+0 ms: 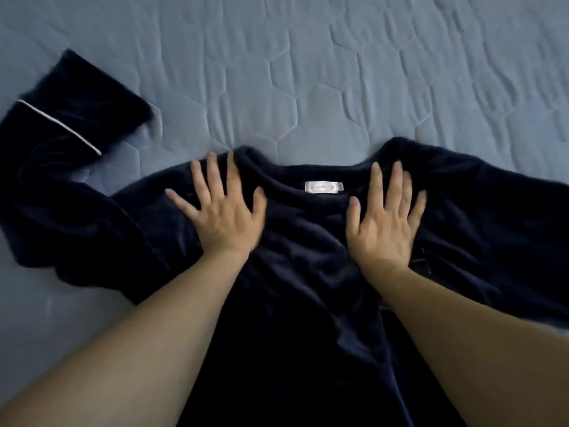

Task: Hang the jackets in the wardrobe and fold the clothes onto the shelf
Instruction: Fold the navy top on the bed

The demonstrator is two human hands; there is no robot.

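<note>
1. A dark navy, plush long-sleeved top [301, 257] is lying spread out on a pale blue quilted bed cover [338, 72], filling the centre and lower part of the frame, with its neckline pointing toward the top of the picture.
2. The left hand [224, 211] is resting flat on the top's shoulder area, left of centre, with straight, spread fingers pressing the fabric down and gripping nothing.
3. The right hand [385, 223] is lying flat in the same way on the opposite shoulder area, right of centre, with its fingers straight and close together, holding nothing.
4. A small white rectangular neck label [324, 187] is sitting inside the back of the collar, between the two hands and slightly above them; faint reddish marks are showing on it, but the writing is too blurred to read.
5. The top's left-hand sleeve [61, 167] is stretching out toward the left edge of the frame and bending upward, so that its cuff is lying in the upper left of the picture.
6. A thin white piping line [61, 126] is running diagonally across that sleeve just below the cuff.
7. The other sleeve is extending toward the right edge of the frame and is being cut off there.
8. Both bare forearms are reaching in from the bottom corners of the frame and lying over the body of the top.
9. The bed cover is showing stitched hexagon-like quilting across the whole upper half of the frame.
</note>
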